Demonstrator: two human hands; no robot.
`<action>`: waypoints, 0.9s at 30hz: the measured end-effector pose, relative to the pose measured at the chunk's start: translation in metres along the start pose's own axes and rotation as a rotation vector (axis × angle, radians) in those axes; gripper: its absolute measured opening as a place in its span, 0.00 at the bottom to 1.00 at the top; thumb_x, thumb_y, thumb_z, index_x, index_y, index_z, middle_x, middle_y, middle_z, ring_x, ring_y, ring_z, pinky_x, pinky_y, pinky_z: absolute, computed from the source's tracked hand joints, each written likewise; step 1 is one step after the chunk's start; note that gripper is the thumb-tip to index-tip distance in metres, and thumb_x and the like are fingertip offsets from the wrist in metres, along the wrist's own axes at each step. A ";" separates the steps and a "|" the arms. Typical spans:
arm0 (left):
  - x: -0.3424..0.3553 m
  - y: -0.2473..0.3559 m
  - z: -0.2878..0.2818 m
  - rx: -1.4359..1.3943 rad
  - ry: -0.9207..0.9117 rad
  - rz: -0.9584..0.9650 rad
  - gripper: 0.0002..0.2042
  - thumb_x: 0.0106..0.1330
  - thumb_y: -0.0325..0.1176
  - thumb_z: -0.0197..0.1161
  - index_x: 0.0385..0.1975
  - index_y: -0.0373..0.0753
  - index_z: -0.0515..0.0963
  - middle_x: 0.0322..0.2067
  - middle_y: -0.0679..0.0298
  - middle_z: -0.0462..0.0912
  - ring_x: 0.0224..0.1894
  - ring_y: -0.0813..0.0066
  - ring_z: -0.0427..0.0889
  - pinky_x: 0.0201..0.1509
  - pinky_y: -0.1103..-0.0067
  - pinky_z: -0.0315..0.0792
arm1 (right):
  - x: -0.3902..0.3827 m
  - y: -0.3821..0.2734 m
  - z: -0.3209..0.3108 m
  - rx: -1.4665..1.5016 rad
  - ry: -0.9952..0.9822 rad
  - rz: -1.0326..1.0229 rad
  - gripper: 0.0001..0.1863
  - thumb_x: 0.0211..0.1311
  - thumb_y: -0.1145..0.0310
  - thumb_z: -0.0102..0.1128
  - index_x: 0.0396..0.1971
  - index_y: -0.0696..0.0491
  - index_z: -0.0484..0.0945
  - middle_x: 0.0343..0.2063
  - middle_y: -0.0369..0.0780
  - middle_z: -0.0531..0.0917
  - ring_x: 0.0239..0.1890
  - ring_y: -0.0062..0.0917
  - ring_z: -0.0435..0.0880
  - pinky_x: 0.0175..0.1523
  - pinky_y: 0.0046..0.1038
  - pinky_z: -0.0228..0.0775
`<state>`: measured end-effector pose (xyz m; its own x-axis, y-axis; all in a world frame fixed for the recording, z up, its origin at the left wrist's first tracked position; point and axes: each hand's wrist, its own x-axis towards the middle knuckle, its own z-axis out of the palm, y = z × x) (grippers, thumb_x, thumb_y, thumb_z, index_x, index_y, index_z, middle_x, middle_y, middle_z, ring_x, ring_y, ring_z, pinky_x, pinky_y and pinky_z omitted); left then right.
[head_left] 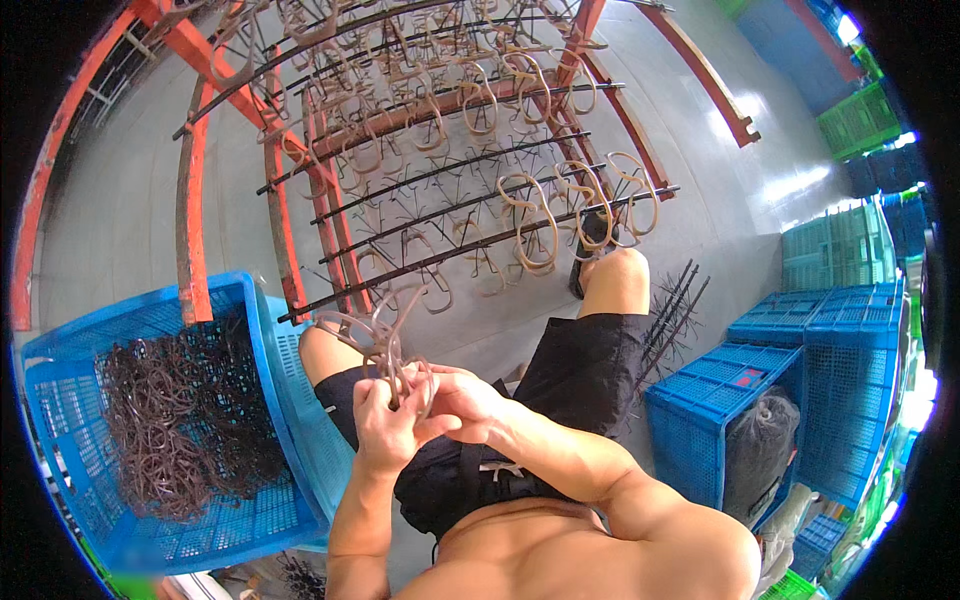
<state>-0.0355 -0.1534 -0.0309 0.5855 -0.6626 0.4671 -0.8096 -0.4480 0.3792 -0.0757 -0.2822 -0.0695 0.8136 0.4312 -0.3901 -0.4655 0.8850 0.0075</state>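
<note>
Grey floor (485, 332) is seen beyond the left hand (388, 432), in whose grip curved brown loops (384, 343) are held; the right hand (468, 402)'s closure is unclear. Snags are probably best avoided by gentleness.

On glossy grey floor (715, 260) at right: 1 blue mesh crate (685, 430), crumpled dark plastic bag (762, 450) at its lower right end. Just beside, 1 larger blue crate (850, 400). Farther up, pale teal crate (840, 250); beyond, bright green crate (860, 125). White glare patches (795, 185) on floor. Low at right, pale crumpled material (788, 530), just beside smaller blue basket (818, 540).
</note>
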 end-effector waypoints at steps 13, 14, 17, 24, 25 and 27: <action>-0.029 -0.040 -0.007 -0.782 0.880 -0.858 0.13 0.64 0.24 0.53 0.48 0.34 0.67 0.35 0.65 0.70 0.30 0.83 0.66 0.32 0.85 0.63 | 0.012 -0.075 -0.015 -0.796 0.637 -1.187 0.10 0.64 0.75 0.49 0.45 0.55 0.71 0.19 0.29 0.69 0.16 0.07 0.62 0.19 0.13 0.54; -0.033 -0.043 -0.009 -0.823 0.805 -0.888 0.13 0.64 0.24 0.53 0.48 0.33 0.68 0.34 0.66 0.70 0.29 0.83 0.65 0.31 0.86 0.62 | 0.029 -0.081 -0.017 -0.737 0.682 -1.207 0.10 0.64 0.75 0.50 0.45 0.55 0.72 0.18 0.28 0.69 0.16 0.07 0.61 0.19 0.13 0.53; -0.044 -0.052 -0.014 -0.721 0.619 -0.968 0.10 0.63 0.23 0.53 0.43 0.32 0.71 0.28 0.68 0.71 0.26 0.84 0.65 0.31 0.86 0.62 | 0.057 -0.092 -0.023 -0.693 0.681 -1.286 0.11 0.65 0.74 0.48 0.46 0.57 0.72 0.18 0.28 0.68 0.16 0.08 0.61 0.20 0.13 0.54; -0.063 -0.069 -0.034 -0.508 0.657 -1.143 0.10 0.65 0.26 0.53 0.45 0.34 0.74 0.23 0.71 0.69 0.24 0.85 0.65 0.29 0.87 0.62 | 0.059 -0.100 -0.017 -0.623 0.619 -1.202 0.14 0.66 0.70 0.46 0.48 0.59 0.72 0.16 0.28 0.67 0.16 0.08 0.63 0.19 0.13 0.55; -0.064 -0.071 -0.034 -0.518 0.674 -1.178 0.11 0.65 0.27 0.53 0.45 0.35 0.73 0.22 0.72 0.68 0.23 0.86 0.64 0.29 0.87 0.62 | 0.059 -0.101 -0.017 -0.618 0.621 -1.204 0.14 0.66 0.70 0.47 0.48 0.58 0.72 0.16 0.28 0.67 0.15 0.08 0.62 0.19 0.13 0.55; -0.066 -0.073 -0.036 -0.568 0.689 -1.218 0.11 0.66 0.28 0.51 0.47 0.37 0.73 0.20 0.73 0.65 0.20 0.86 0.62 0.27 0.87 0.62 | 0.062 -0.102 -0.016 -0.622 0.616 -1.209 0.14 0.66 0.69 0.47 0.48 0.58 0.73 0.15 0.27 0.66 0.14 0.08 0.62 0.18 0.13 0.55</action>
<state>-0.0137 -0.0553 -0.0611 0.9025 0.4072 -0.1402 0.2000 -0.1080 0.9738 0.0169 -0.3481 -0.1095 0.6085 -0.7699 -0.1922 0.1663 0.3606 -0.9178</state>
